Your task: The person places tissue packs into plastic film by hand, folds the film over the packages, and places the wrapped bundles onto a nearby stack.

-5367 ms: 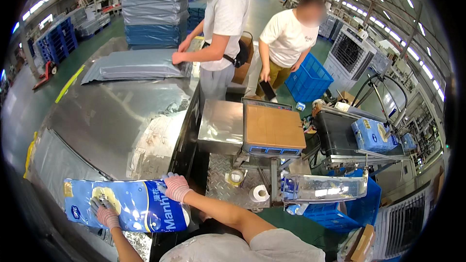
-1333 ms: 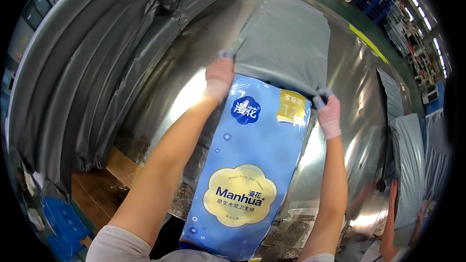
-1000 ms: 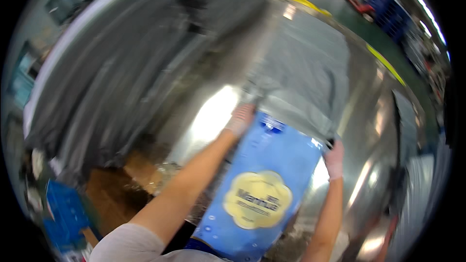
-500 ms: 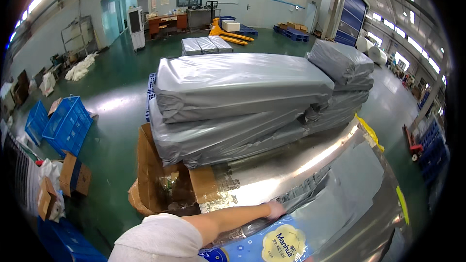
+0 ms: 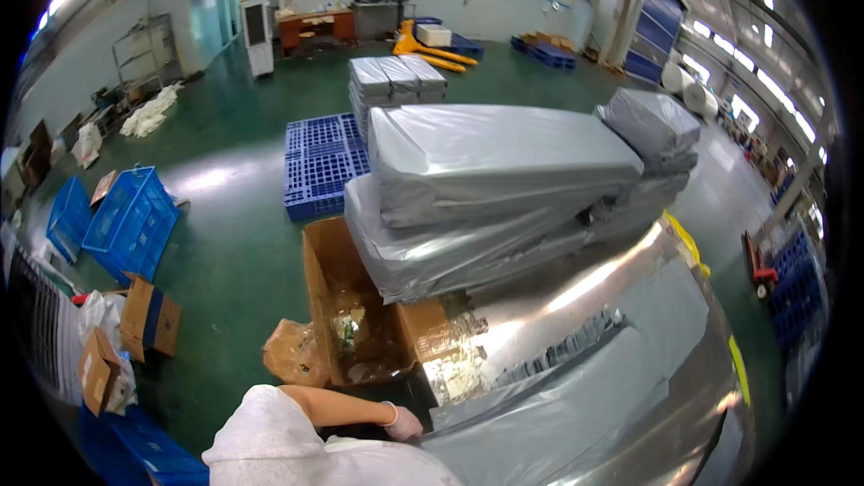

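My left hand (image 5: 404, 424), in a pale glove, is low at the near left corner of a metal-topped table (image 5: 576, 283). It is right beside the edge of a stack of flat grey plastic bags (image 5: 576, 396); its fingers point down and are mostly hidden, so their grip cannot be made out. My right hand is out of view. Across the table's far side lie large filled grey plastic bags (image 5: 504, 148), piled in layers. An opened cardboard box (image 5: 326, 306) with scraps inside stands at the table's left end.
Crumpled brown wrapping (image 5: 295, 353) lies by the box. Blue pallets (image 5: 317, 157) and another grey stack (image 5: 396, 76) are beyond the table. Blue crates (image 5: 135, 225) and small cartons (image 5: 151, 319) stand at left. A yellow pallet jack (image 5: 409, 45) is farther back.
My left hand has drawn back left and toward me, off the middle of the grey bags. The blue printed package in front of me is no longer in view. The view has shifted left.
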Available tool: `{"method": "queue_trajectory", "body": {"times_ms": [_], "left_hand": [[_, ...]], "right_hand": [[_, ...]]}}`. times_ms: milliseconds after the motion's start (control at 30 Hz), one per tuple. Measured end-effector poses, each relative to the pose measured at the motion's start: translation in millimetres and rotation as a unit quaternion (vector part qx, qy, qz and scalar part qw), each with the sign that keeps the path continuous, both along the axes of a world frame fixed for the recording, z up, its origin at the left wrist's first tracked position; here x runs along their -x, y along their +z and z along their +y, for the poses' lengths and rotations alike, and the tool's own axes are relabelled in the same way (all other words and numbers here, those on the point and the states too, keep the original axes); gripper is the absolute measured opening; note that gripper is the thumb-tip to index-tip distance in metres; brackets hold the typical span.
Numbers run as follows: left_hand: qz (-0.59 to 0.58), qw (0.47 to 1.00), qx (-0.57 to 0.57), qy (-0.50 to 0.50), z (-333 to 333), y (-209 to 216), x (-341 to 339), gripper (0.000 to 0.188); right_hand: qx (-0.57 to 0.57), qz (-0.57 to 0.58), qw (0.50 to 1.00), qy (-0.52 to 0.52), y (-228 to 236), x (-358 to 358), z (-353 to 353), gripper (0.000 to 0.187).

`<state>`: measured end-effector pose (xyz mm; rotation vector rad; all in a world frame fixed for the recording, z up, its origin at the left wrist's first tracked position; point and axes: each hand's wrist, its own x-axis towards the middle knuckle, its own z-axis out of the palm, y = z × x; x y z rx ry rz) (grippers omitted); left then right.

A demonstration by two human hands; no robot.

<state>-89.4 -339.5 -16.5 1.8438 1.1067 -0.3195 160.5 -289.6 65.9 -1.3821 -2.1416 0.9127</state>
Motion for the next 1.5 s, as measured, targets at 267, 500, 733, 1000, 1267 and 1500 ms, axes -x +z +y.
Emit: {"method": "queue_trajectory", "body": {"times_ms": [267,500,733,1000,1267,1500], "left_hand": [[-0.287,0.951,-0.077,0.084,4,-57,2,0.036],[-0.205,0.94,-0.263,-0.068,77,7,-36,0.033],[-0.135,0.926,0.124,0.33,67,17,65,0.024],[-0.268,0.942,0.098,0.174,41,40,0,0.028],[-0.161,0.981,-0.08,-0.076,49,4,-85,0.034],[-0.15,0.973,-0.161,-0.073,25,11,-120,0.027]], "right_hand": [[0.0,-0.042,0.999,0.009,-26,-24,-89,0.029],[-0.114,-0.116,0.979,-0.123,-90,7,-44,0.033],[0.154,-0.161,0.958,-0.182,-143,-64,-113,0.025],[0.178,0.012,0.918,-0.355,-101,-40,-100,0.029],[0.154,0.105,0.933,-0.309,-112,-17,-105,0.011],[0.244,0.084,0.912,-0.32,-64,-4,-102,0.022]]}}
